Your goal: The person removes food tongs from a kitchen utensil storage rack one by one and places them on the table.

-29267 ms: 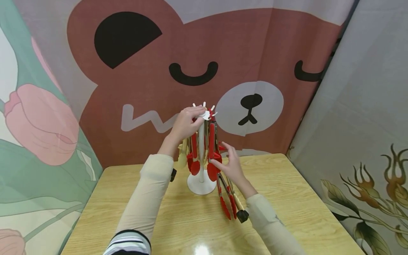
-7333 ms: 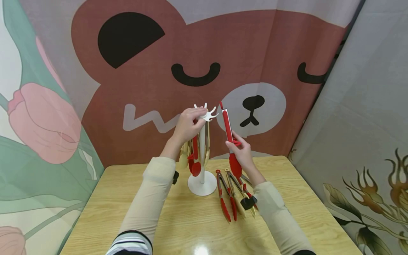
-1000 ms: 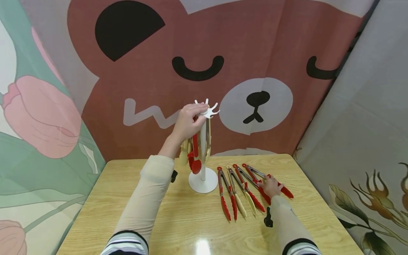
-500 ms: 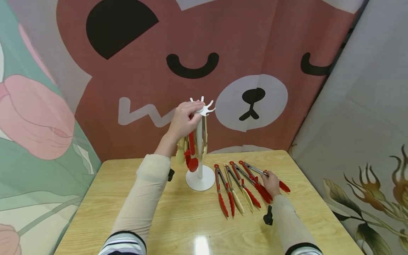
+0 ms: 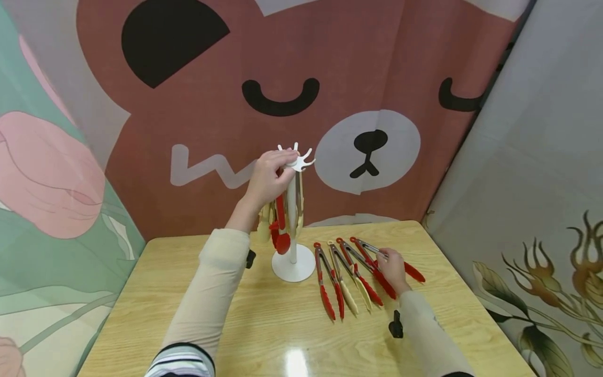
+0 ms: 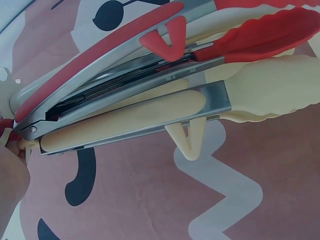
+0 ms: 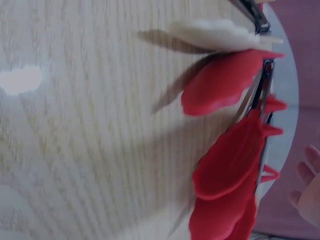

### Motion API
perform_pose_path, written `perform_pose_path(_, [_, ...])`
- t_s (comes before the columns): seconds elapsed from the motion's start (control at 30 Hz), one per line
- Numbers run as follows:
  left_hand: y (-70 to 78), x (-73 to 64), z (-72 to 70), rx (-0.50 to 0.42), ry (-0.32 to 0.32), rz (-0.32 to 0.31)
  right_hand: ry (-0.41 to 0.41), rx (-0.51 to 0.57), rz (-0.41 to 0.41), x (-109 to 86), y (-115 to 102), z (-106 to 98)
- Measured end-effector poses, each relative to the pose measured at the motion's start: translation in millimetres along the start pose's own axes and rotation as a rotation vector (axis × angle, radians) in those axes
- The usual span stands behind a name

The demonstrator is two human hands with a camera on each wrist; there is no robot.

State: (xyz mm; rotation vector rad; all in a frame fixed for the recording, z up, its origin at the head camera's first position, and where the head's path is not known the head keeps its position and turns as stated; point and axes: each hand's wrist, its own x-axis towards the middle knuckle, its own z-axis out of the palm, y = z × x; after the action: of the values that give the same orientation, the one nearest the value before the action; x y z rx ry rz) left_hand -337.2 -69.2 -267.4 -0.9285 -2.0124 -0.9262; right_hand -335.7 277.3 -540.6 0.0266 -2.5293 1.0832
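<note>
Here | rightmost red tongs (image 5: 415, 273): beneath loose-fingered right hand (image 5: 392, 267) | left hand (image 5: 269, 177): grips top of white stand (image 5: 293, 271)

Curtained-off indoor booth, cartoon bear backdrop (image 5: 348, 89), floral side curtains (image 5: 52, 175), wood-grain table (image 5: 264, 324)
</note>
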Motion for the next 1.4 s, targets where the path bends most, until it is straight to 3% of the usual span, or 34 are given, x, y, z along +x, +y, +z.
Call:
perform_pose_path(0.23, [1.5, -0.8, -1.6, -0.003, -0.004, -0.002, 0.005, 0.065, 0.030, -0.8, -19, 1])
perform_pose_path(0.4, [2.1, -0.7, -2.0, -0.003, -0.001, 0.000, -0.035, 0.132, 0.072, -1.9, -29, 0])
perform_pose_path(0.83, [0.6, -5.1, -1.6, -0.002, -0.006, -0.028, -0.131, 0.190, -0.042, -19.7, -59, -5])
perform_pose_path(1.03, [-0.2, -4.0, -1.2, 0.003, -0.007, -0.021, -0.110, 0.198, -0.113, -29.4, -78, -6])
perform_pose_path(1.27, [0.1, -2.3, -1.2, 0.007, 0.000, -0.007, -0.157, 0.383, -0.077, -45.1, -119, -16])
perform_pose_path(1.4, [1.2, -1.9, -1.6, 0.006, -0.004, -0.013, -0.171, 0.406, -0.071, -48.3, -117, -11])
